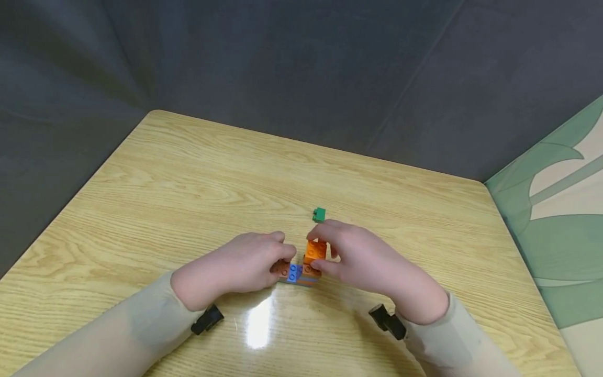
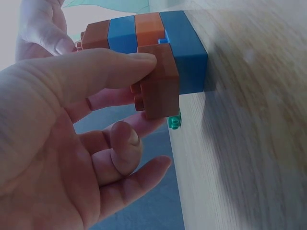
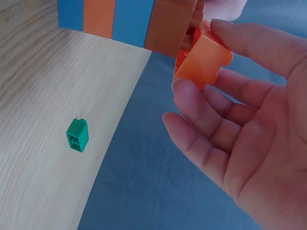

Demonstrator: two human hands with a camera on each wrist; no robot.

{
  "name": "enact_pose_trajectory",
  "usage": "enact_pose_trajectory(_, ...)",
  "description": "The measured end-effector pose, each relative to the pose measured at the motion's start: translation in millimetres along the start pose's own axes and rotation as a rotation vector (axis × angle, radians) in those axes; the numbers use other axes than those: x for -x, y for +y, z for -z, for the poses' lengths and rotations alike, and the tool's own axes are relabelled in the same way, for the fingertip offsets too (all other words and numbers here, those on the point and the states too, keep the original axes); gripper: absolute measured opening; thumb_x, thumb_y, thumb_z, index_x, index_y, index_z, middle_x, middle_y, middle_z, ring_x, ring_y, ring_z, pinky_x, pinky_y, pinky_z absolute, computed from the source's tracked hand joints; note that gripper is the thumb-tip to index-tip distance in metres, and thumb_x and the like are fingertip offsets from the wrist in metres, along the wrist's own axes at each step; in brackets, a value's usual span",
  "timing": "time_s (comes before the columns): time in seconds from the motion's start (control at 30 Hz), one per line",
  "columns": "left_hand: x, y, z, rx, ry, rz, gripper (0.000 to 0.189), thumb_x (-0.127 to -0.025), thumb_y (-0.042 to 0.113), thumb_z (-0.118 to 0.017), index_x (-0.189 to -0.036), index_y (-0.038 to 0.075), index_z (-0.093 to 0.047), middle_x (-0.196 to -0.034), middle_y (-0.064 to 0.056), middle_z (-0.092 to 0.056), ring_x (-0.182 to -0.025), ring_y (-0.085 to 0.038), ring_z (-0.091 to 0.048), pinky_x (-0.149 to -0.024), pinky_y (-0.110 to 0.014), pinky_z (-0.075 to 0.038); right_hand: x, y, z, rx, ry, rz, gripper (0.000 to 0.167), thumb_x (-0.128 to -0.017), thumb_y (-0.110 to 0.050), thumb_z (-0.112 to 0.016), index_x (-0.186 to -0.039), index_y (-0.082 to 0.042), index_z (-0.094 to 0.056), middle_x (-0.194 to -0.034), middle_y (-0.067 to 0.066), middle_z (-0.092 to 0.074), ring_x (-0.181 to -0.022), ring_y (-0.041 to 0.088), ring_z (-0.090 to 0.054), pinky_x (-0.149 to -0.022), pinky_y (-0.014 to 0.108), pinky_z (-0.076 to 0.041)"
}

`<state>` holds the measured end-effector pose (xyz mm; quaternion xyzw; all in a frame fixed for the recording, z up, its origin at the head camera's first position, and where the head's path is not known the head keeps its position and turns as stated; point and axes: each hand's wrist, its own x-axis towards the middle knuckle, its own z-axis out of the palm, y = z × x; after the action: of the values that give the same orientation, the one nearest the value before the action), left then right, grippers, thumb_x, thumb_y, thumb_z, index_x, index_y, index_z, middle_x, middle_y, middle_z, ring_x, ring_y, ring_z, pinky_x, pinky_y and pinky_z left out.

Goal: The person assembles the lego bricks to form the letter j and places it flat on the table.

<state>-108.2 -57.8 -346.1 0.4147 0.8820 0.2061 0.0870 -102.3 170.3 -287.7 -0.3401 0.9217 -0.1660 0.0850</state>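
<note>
My left hand (image 1: 252,262) pinches a brown toy brick (image 2: 162,81) between thumb and fingers, at the left end of a small brick build. In the left wrist view a large blue brick (image 2: 188,52) forms the build's base, with an orange layer, a blue layer and a second brown brick (image 2: 96,35) on top. My right hand (image 1: 365,259) grips a bright orange brick (image 3: 204,60) by its sides. That brick is tilted, its hollow underside right at the studs of the upper brown brick. Fingers partly cover the build in the head view.
A green brick (image 1: 320,214) lies on its side on the wooden table (image 1: 212,178), just beyond the right hand. Dark grey cloth (image 1: 292,68) hangs behind the table, and a green-and-cream patterned panel (image 1: 565,251) borders its right side.
</note>
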Motion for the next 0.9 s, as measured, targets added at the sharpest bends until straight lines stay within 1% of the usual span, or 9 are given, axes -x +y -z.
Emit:
enact_pose_trajectory(0.27,0.7,-0.3,-0.6,0.006,0.002,-0.001,0.025,-0.083,0.011,-0.075,-0.078,0.02,-0.052,-0.074,0.005,-0.043,-0.058,-0.011,-0.04,-0.053,-0.027,-0.033,4.0,-3.2,-0.6,0.001,-0.019,0.011,0.031,-0.083,-0.02,-0.08,-0.11,-0.013,-0.065,-0.088,-0.011,-0.056,-0.072,0.01,-0.053,-0.061,0.025,-0.045)
enact_pose_trajectory(0.47,0.4,-0.3,-1.1,-0.001,0.004,0.008,0.024,-0.083,0.012,-0.075,-0.077,0.021,-0.053,-0.075,0.006,-0.043,-0.058,-0.01,-0.041,-0.052,-0.027,-0.034,5.8,-4.9,-1.2,0.015,-0.012,0.038,0.032,-0.083,-0.019,-0.081,-0.11,-0.012,-0.065,-0.088,-0.01,-0.056,-0.071,0.01,-0.053,-0.061,0.025,-0.045)
enact_pose_trajectory(0.67,0.4,0.5,-0.5,0.011,0.003,0.002,0.025,-0.084,0.012,-0.075,-0.077,0.02,-0.052,-0.075,0.006,-0.043,-0.058,-0.011,-0.041,-0.052,-0.027,-0.034,7.2,-6.6,-1.3,0.008,-0.013,0.042,0.034,-0.082,-0.017,-0.081,-0.111,-0.012,-0.065,-0.09,-0.01,-0.056,-0.072,0.013,-0.055,-0.061,0.025,-0.045)
enact_pose_trajectory(0.9,0.3,0.6,0.2,0.009,0.001,0.009,0.024,-0.084,0.013,-0.074,-0.077,0.02,-0.053,-0.075,0.006,-0.043,-0.058,-0.011,-0.041,-0.053,-0.028,-0.034,7.8,-7.7,-1.8,0.02,-0.006,0.051,0.033,-0.082,-0.017,-0.081,-0.11,-0.012,-0.066,-0.094,-0.009,-0.057,-0.071,0.012,-0.055,-0.061,0.024,-0.045)
